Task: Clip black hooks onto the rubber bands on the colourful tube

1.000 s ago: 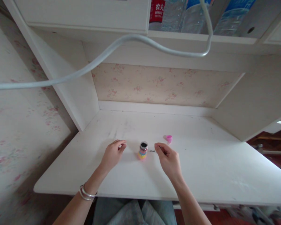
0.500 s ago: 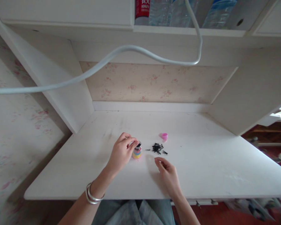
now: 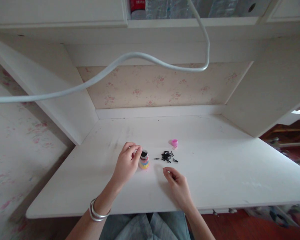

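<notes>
The little jar [image 3: 144, 159] stands upright on the white desk [image 3: 215, 173], right in front of me, a bit left of the middle. It has bright stripes of pink, yellow and blue, and its top is open with something black inside. My left hand [image 3: 127, 164] is around its left side, with my fingers [image 3: 137, 152] curled up by the rim and touching it, so I have a soft hold on the jar. There are silver bangles [image 3: 97, 211] on that wrist. Just to the right of the jar lies a small pile of tiny black bands [image 3: 167, 156], spread out on the desk, with one little bit lying apart on the left. A bit behind the pile sits a pink cap [image 3: 174, 143]. My right hand [image 3: 178, 186] rests on the desk nearer to me, close to the pile but not touching it. Its fingers are bent in with the tips close together, and I cannot tell if they pinch anything. A thick white cable [image 3: 110, 68] hangs across, above the desk. Up on the shelf stand some bottles [image 3: 165, 4].
</notes>
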Tool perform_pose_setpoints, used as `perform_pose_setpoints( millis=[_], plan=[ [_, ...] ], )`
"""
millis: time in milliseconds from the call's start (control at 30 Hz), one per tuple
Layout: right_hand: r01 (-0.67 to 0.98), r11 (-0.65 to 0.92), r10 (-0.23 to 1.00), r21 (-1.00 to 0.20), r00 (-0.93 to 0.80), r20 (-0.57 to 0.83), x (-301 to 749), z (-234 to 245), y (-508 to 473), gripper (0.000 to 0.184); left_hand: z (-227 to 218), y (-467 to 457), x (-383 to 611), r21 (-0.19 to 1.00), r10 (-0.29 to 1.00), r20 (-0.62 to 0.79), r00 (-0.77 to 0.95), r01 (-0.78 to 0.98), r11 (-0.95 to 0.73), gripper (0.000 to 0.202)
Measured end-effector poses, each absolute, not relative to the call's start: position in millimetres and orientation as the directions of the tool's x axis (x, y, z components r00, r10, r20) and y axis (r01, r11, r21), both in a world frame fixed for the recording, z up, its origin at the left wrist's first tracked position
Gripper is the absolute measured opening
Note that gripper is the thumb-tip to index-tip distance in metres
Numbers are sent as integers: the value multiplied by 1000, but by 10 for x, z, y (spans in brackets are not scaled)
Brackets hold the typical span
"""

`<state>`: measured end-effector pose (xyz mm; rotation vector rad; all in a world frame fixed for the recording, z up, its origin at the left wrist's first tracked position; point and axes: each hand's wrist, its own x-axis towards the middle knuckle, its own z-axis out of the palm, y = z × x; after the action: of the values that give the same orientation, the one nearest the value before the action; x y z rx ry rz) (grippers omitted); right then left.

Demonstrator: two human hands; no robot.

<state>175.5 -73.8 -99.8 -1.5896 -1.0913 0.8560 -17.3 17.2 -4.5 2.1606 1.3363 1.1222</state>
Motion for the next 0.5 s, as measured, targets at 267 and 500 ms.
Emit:
perform_pose_setpoints(
  millis=[267, 500],
  plan=[
    [408, -127, 958, -904, 286, -5, 1680, -913, -640, 34, -91, -63, -252, 324, 826, 423, 371, 790, -521, 50],
    [499, -136, 961, -856, 276, 9, 1651, -911, -587, 31, -92, -79, -227, 188, 827, 386, 408, 843, -504, 56]
  ],
)
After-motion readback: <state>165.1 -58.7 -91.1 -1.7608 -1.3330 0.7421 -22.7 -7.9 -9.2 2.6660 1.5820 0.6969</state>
